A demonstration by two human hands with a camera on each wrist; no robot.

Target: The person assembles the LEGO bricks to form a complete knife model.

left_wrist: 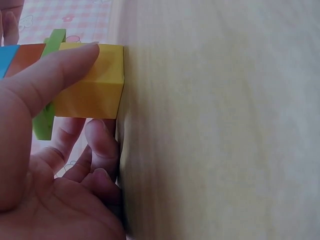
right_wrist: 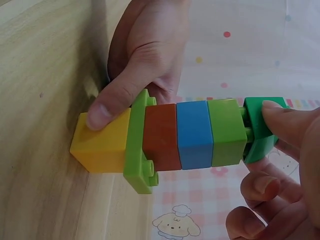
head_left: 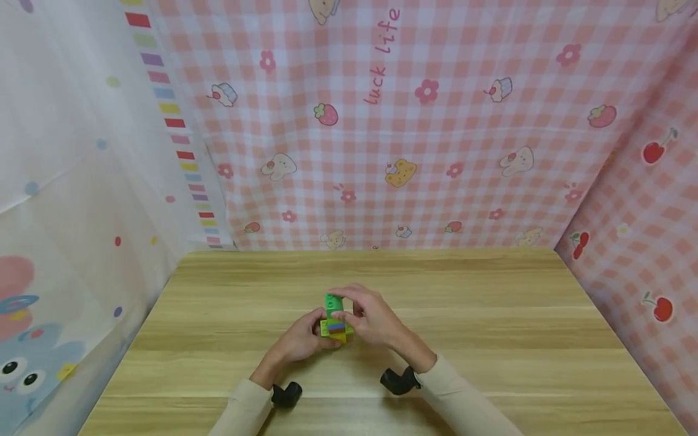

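A tower of toy building blocks stands on the table. From the bottom it has a yellow block [right_wrist: 102, 145], a thin light green plate [right_wrist: 136, 150] jutting past the sides, a brown block [right_wrist: 160, 135], a blue block [right_wrist: 194, 134] and a light green block [right_wrist: 227, 131]. My left hand [head_left: 302, 339] grips the yellow block, thumb on one face. My right hand [head_left: 376, 315] pinches a dark green block [right_wrist: 260, 125] at the top between thumb and fingers. Studs show in a gap between the dark green and light green blocks.
The wooden table [head_left: 469, 321] spreads around the hands. A pink checked cloth [head_left: 382, 133] hangs behind it, with more patterned cloth at both sides. Black wrist mounts [head_left: 398, 381] sit at both wrists.
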